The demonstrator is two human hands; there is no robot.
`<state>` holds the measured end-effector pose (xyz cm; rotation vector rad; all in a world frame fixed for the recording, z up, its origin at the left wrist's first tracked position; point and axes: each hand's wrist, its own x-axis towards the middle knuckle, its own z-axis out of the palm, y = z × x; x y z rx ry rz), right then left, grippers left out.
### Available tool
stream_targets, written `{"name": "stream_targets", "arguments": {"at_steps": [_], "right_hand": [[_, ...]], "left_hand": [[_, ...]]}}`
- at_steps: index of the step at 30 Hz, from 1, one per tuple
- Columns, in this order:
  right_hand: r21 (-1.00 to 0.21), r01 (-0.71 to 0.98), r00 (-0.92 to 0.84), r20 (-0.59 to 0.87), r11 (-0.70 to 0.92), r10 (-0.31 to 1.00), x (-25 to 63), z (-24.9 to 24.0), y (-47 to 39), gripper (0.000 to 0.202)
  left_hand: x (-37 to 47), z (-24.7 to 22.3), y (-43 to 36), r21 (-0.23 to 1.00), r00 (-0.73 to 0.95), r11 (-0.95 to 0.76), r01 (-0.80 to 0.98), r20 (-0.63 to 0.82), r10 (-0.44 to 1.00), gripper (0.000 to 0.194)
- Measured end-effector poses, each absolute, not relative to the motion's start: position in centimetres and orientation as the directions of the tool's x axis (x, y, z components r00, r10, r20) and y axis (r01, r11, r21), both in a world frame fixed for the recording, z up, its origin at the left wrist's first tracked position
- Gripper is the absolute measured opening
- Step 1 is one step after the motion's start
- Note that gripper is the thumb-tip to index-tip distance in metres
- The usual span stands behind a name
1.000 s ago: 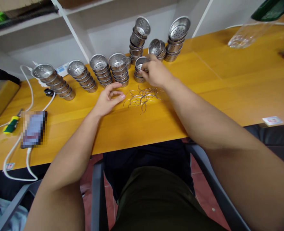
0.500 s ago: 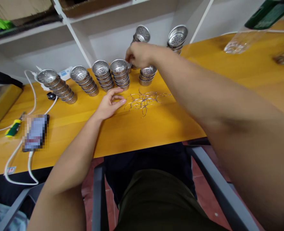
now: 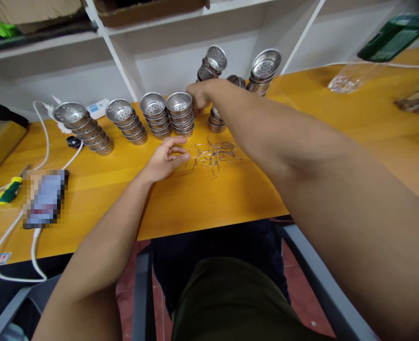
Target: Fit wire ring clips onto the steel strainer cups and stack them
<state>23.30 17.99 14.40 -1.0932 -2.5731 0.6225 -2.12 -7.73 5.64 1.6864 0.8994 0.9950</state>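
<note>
My left hand (image 3: 167, 158) rests on the yellow table, open, its fingers loosely apart and holding nothing. Just right of its fingertips lies a loose tangle of thin, curved metal wires (image 3: 214, 155). My right hand (image 3: 199, 97) reaches to the back of the table, beside a stack of perforated metal cups (image 3: 179, 105). Its fingers are curled together and point down; what they hold, if anything, is hidden. Behind the hand a taller cup stack (image 3: 213, 61) leans. Under my right forearm another cup stack (image 3: 216, 124) is partly covered.
More cup stacks stand at left (image 3: 72, 116), left of centre (image 3: 122, 116), near the middle (image 3: 154, 111) and back right (image 3: 265, 68). A phone (image 3: 48, 199) with a white cable and a screwdriver (image 3: 9, 190) lie at left. A clear container (image 3: 348, 80) is at right; shelving stands behind.
My right hand has dipped slightly lower behind the cups, and its forearm now covers more of the nearer stack. The left hand stays by the wires. The camera view has shifted a little.
</note>
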Motion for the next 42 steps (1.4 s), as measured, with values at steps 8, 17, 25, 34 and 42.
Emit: {"name": "stream_targets", "arguments": {"at_steps": [8, 17, 25, 34, 42], "right_hand": [[-0.417, 0.806, -0.441, 0.054, 0.421, 0.896, 25.5, 17.8, 12.2, 0.03], [-0.653, 0.679, -0.262, 0.21, 0.334, 0.942, 27.2, 19.7, 7.3, 0.032], [-0.586, 0.621, -0.08, 0.613, 0.52, 0.786, 29.0, 21.5, -0.1, 0.044], [-0.054, 0.595, -0.729, 0.383, 0.802, 0.567, 25.3, 12.9, -12.8, 0.037], [-0.107, 0.493, -0.788, 0.367, 0.864, 0.495, 26.7, 11.1, -11.9, 0.049]], "left_hand": [[-2.0, 6.2, -7.8, 0.95, 0.407, -0.278, 0.14, 0.201, 0.891, 0.062], [-2.3, 5.7, -7.5, 0.954, 0.413, -0.257, 0.153, 0.174, 0.894, 0.059], [-2.2, 6.1, -7.8, 0.942, 0.426, -0.327, 0.078, 0.265, 0.865, 0.068], [-0.7, 5.7, -8.3, 0.835, 0.455, -0.55, -0.016, 0.496, 0.74, 0.117], [-2.0, 4.2, -5.1, 0.597, 0.452, -0.798, 0.084, 0.69, 0.565, 0.1]]}}
